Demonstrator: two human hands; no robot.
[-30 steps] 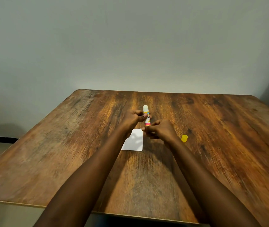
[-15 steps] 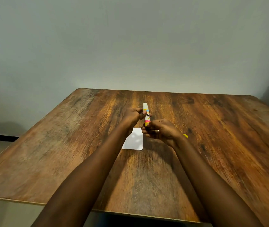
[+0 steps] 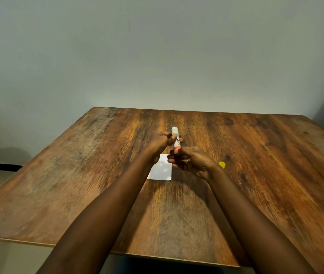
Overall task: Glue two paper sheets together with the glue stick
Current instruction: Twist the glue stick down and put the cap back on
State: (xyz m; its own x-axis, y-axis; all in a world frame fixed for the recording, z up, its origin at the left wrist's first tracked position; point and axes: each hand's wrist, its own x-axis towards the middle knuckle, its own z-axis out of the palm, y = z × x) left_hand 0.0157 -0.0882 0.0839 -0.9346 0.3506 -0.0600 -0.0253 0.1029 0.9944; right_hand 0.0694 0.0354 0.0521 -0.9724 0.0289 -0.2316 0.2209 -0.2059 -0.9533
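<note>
Head view — glue stick (image 3: 177, 140) in both hands

Glue stick (image 3: 176, 140) label: large dark letters "KI" legible, remainder cut off by curve of tube and by fingers. Small blue band near top carries print too tiny to read. No other text anywhere.

Head camera looks forward and down over the table (image 3: 78, 184).
</note>
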